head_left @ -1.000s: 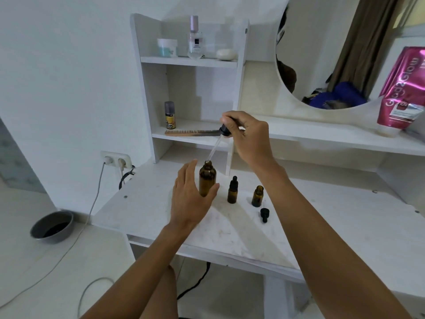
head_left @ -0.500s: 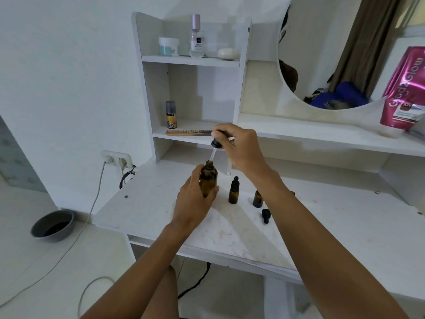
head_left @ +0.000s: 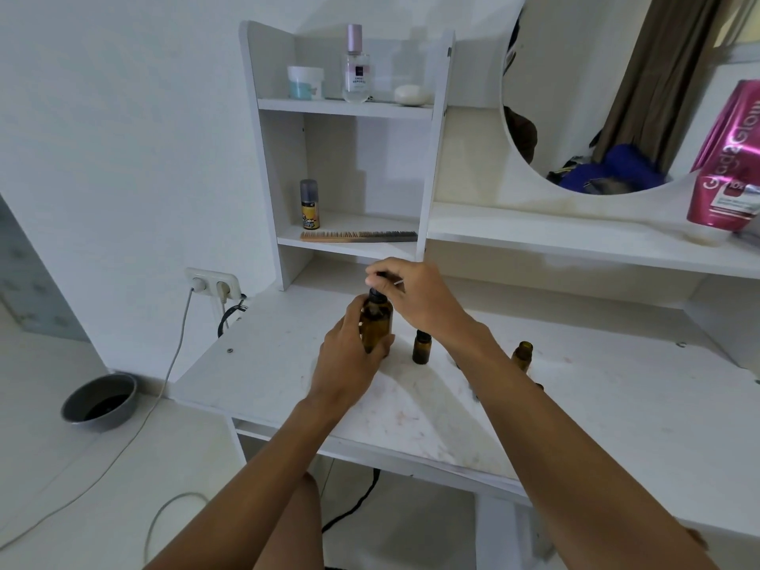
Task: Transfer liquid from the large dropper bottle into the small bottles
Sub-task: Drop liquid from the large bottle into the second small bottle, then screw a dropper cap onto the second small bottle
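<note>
The large amber dropper bottle (head_left: 377,325) stands on the white table (head_left: 617,425). My left hand (head_left: 349,357) grips its body from the left. Directly above it, my right hand (head_left: 411,294) pinches the black dropper cap (head_left: 377,293), which sits at the bottle's neck with the pipette down inside. To the right stands a small amber bottle with a black cap (head_left: 421,346). Further right is an open small amber bottle (head_left: 522,355), partly hidden behind my right forearm.
A white shelf unit (head_left: 349,109) at the back carries a comb (head_left: 357,236), a small spray can (head_left: 309,204), a jar and a perfume bottle. A round mirror and a pink pouch (head_left: 730,166) are at the right. A wall socket with cables (head_left: 212,281) and a grey bowl (head_left: 98,401) on the floor lie left.
My right hand has lowered the dropper from above the large bottle down into its neck. My left hand has closed round the bottle's body.
</note>
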